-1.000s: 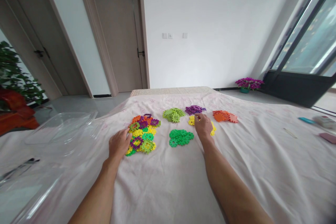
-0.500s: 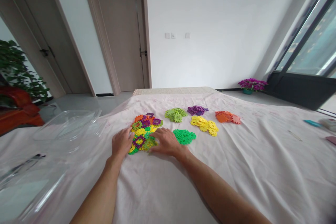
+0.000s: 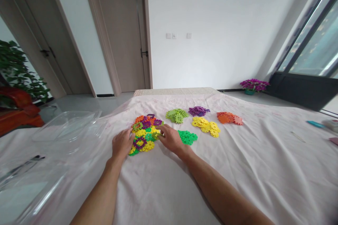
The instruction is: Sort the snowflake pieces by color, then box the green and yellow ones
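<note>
A mixed pile of plastic snap-together pieces point(image 3: 141, 132) in orange, purple, yellow and green lies on the cloth before me. Along its left edge rests my left hand point(image 3: 123, 142), fingers stretched out and touching the pile, with nothing visibly held. On the pile's right side my right hand point(image 3: 170, 138) pinches a light green piece point(image 3: 156, 135), which its fingers partly cover. Just beyond that hand is a heap of green flower-shaped pieces point(image 3: 188, 137).
Separate heaps lie farther off: light green pieces point(image 3: 177, 115), purple pieces point(image 3: 198, 111), yellow pieces point(image 3: 206, 126) and orange pieces point(image 3: 229, 118). Clear plastic containers point(image 3: 66, 126) stand at left. A blue object point(image 3: 315, 124) lies far right on the pale cloth point(image 3: 253, 168).
My right hand has closed on a light green piece and lifted it up and to the right, uncovering a yellow piece beneath. My left hand has barely moved.
</note>
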The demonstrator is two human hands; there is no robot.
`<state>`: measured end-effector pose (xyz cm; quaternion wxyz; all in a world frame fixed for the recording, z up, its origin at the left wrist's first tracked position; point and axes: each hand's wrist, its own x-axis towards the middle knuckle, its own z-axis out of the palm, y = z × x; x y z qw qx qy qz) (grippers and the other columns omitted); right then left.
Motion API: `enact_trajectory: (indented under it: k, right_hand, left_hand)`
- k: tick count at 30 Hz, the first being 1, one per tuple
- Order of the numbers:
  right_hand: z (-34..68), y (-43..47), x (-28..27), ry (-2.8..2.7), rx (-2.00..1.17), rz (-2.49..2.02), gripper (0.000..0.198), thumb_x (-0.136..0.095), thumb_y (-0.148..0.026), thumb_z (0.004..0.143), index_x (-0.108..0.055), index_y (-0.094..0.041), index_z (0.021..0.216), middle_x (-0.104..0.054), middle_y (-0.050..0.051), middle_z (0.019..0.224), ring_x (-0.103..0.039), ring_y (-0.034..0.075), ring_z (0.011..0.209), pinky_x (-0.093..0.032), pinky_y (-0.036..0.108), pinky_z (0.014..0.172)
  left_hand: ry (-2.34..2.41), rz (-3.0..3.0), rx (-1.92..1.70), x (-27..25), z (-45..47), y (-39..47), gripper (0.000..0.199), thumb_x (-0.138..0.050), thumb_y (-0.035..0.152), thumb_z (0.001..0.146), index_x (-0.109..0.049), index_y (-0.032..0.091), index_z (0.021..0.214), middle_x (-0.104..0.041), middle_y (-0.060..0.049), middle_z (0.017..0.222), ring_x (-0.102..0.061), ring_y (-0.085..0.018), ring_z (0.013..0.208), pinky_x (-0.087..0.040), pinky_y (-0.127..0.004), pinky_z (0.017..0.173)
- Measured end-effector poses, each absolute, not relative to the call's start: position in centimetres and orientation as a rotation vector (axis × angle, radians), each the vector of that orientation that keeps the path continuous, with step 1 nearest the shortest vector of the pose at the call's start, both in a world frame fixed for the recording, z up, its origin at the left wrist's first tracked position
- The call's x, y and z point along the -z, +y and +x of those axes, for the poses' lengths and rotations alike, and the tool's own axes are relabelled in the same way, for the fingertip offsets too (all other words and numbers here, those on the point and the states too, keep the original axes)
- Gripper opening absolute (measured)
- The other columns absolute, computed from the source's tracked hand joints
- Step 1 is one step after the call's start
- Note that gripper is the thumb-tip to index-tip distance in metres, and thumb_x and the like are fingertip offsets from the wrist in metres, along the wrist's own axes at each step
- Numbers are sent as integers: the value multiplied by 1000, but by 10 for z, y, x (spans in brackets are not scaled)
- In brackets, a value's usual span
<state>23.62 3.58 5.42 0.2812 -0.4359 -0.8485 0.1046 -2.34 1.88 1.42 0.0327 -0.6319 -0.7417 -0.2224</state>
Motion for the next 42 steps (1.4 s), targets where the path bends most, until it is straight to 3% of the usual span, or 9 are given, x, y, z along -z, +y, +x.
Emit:
enact_trajectory:
  k: [6,13,24,34,42]
  right_hand:
    - [250,44,-58,-2276,-65,-1342,28,-52,-22,93,-68,-26,115,-64,6,110,-60,18,101,-43,25,84]
    - [251,43,-58,-2433,-161,-1286,39,-73,-45,78,-70,-29,114,-67,3,116,-64,19,98,-44,27,84]
    - [254,50,-56,-2445,-151,-1292,46,-70,-35,79,-65,-25,124,-71,6,114,-63,22,105,-43,29,89]
    - [291,91,-48,-1857,-250,-1472,47,-67,-26,81,-62,-18,127,-67,9,118,-65,16,80,-48,28,82]
    - [318,109,-40,-1651,-318,-1620,52,-63,-18,79,-60,-11,130,-73,11,100,-68,20,88,-50,30,83]
  left_hand:
    - [-2275,-1936,688,-16,-21,17,38,-41,36,96,-59,23,127,-64,-5,132,-56,-20,123,-37,-33,106]
    - [-2271,-1937,703,-15,-22,18,39,-42,35,95,-59,23,128,-64,-6,132,-56,-20,123,-37,-33,106]
    - [-2274,-1927,712,-16,-21,17,39,-42,36,95,-60,24,127,-64,-6,132,-56,-20,123,-38,-33,105]
    - [-2256,-1927,690,-13,-23,19,38,-42,35,95,-59,23,127,-64,-5,133,-56,-20,123,-38,-33,104]
    - [-2253,-1922,681,-15,-21,18,37,-42,35,95,-60,24,127,-64,-6,132,-56,-19,123,-38,-32,103]
